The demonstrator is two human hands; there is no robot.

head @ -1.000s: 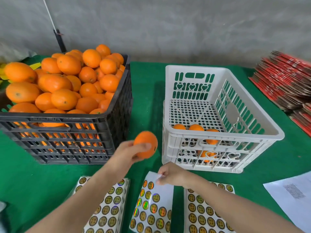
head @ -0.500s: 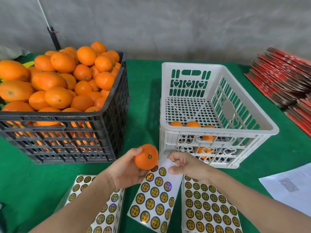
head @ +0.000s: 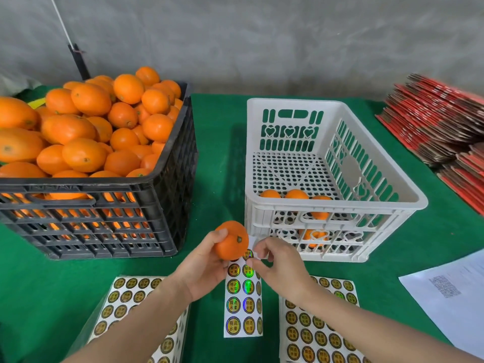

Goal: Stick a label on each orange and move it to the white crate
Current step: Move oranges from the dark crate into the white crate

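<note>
My left hand (head: 203, 268) grips an orange (head: 231, 239) just in front of the white crate (head: 340, 203), stem end turned toward my right hand. My right hand (head: 281, 265) pinches the top of a label sheet (head: 243, 302) of round gold stickers and holds it lifted, right beside the orange. The white crate holds a few oranges (head: 296, 195) at its near end. A black crate (head: 104, 221) on the left is heaped with oranges (head: 86, 132).
Two more label sheets lie flat on the green cloth, one at the lower left (head: 131, 299) and one at the lower right (head: 319, 331). A white printed paper (head: 450, 297) lies at the right edge. Stacked red cardboard (head: 440, 127) sits at the far right.
My left hand has brought the orange down and toward me. My right hand has lifted the label sheet off the cloth up to the orange.
</note>
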